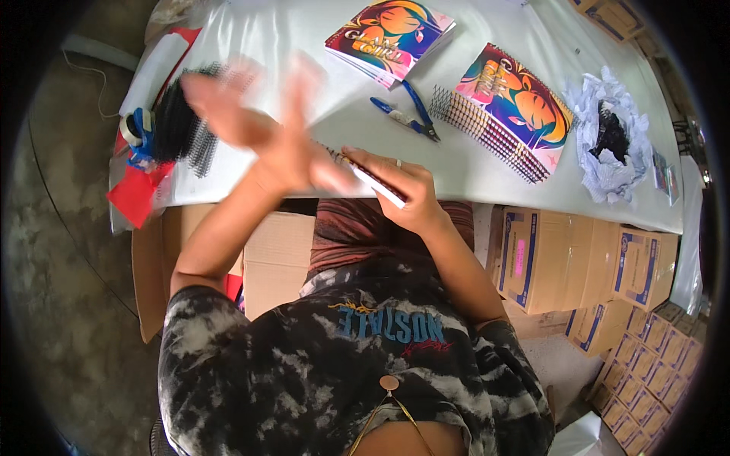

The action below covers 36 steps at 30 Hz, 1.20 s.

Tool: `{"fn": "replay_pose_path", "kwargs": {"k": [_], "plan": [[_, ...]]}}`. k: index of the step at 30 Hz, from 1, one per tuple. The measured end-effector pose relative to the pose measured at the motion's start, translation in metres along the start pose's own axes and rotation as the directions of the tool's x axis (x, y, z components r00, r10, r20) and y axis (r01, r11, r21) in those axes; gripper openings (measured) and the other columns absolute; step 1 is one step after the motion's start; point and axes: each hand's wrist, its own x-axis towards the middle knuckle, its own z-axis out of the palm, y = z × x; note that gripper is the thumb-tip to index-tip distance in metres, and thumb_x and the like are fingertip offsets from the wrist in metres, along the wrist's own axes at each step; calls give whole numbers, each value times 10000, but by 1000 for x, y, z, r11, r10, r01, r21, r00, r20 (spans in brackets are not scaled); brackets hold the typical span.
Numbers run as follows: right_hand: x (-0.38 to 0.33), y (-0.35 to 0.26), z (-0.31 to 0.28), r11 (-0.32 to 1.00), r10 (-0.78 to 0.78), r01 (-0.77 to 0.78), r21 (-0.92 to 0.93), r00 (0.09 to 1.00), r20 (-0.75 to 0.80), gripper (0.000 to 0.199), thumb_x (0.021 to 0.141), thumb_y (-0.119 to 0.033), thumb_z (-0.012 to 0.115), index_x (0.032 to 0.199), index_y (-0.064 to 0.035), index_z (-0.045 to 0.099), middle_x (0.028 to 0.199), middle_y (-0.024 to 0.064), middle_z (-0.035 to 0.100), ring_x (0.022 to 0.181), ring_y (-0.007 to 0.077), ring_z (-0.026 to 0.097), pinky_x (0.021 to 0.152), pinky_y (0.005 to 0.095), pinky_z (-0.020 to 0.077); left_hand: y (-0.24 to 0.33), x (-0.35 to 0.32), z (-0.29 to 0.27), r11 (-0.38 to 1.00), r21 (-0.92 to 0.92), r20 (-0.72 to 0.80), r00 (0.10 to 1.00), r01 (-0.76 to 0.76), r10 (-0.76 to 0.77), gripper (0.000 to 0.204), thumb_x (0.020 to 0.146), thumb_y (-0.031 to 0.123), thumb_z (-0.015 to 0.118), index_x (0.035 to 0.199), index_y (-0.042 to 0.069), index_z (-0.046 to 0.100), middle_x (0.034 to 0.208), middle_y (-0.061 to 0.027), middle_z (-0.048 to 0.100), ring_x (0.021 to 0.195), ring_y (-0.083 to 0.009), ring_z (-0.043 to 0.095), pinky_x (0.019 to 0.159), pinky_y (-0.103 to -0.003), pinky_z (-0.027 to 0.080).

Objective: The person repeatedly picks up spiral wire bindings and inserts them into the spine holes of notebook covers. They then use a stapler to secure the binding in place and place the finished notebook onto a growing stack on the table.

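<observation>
Clock taken from the middle of the view, twelve at the far edge of the worktop [532, 34].

Notebook [386, 191], thin: just off centre toward twelve, at the near edge of the worktop. Gripped in the right hand [414, 190], thumb and fingers closed about it. Tilted edge-on above the lap, presumably to leave the coiled edge facing the other hand.

Left hand [281, 144]: at eleven, raised, blurred, fingers wide; nothing visible in the grasp. Contact with the notebook: not possible to tell.

Booklet stack [391, 42]: at twelve, illustrated covers up, slightly fanned. Coil-bound pile [521, 106]: at two, coils all along one side, probably so lined up for level stacking.

Pliers [419, 108], blue-handled: at one, lying parted between the two piles, likely for easy reach.

Black coils [182, 121]: heaped loose at ten, apparently to suit the left hand. Tape rolls [131, 135] just beside, on a blue holder; red sheet [137, 194] below.

Containers. Crumpled wrapping [589, 163]: past two, spread like a nest; black tangle [610, 138] inside. Open carton [148, 289]: toward eight, under the worktop; contents mostly hidden. Brown cartons [559, 258]: between three and four; contents unseen. Small boxes [654, 365]: at four, in rows; contents unseen.
</observation>
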Motion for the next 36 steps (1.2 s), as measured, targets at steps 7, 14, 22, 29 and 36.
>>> {"fn": "replay_pose_path", "kwargs": {"k": [7, 14, 22, 29, 36], "plan": [[1, 10, -4, 999, -8, 5, -39, 998, -61, 427, 705, 108, 553, 1115, -3, 602, 1043, 142, 646, 840, 259, 661, 713, 304, 519, 48, 9, 0, 994, -110, -84, 996, -13, 4, 1110, 596, 819, 502, 1354, 24, 336, 1351, -253, 324, 1269, -476, 224, 968, -606, 202], [-2, 13, 1, 1000, 16, -19, -23, 992, -127, 439, 708, 64, 597, 1139, -20, 585, 1031, 127, 645, 865, 273, 649, 739, 337, 513, 64, -31, 14, 941, -209, 142, 961, 265, -239, 975, 690, 734, 517, 1242, -58, 382, 1138, -245, 424, 1130, -457, 345, 999, -571, 240], [-4, 5, 5, 994, 71, -74, -81, 997, -35, 451, 695, 18, 623, 1141, -34, 584, 958, 155, 653, 819, 297, 650, 692, 352, 516, 27, 27, 16, 963, -69, -83, 960, 261, -266, 1135, 630, 811, 459, 1312, -83, 305, 1320, -351, 236, 1261, -501, 207, 978, -646, 182], [-3, 0, 10, 992, -28, 30, -119, 999, 21, 485, 692, -39, 657, 1169, -34, 563, 975, 175, 640, 795, 304, 648, 664, 351, 508, 28, 68, -7, 954, 67, -315, 914, 291, -257, 1084, 627, 859, 337, 1355, 57, 350, 1286, -283, 369, 1199, -453, 326, 962, -663, 172], [0, -2, 4, 992, 45, -37, 121, 997, -67, 585, 783, -116, 604, 1316, -9, 387, 1327, 190, 424, 1209, 314, 438, 979, 377, 355, 66, 45, -5, 957, -119, 58, 964, 264, -259, 1046, 825, 656, 393, 1361, -130, -43, 1406, -371, 8, 1310, -531, 19, 1038, -605, 33]]}}
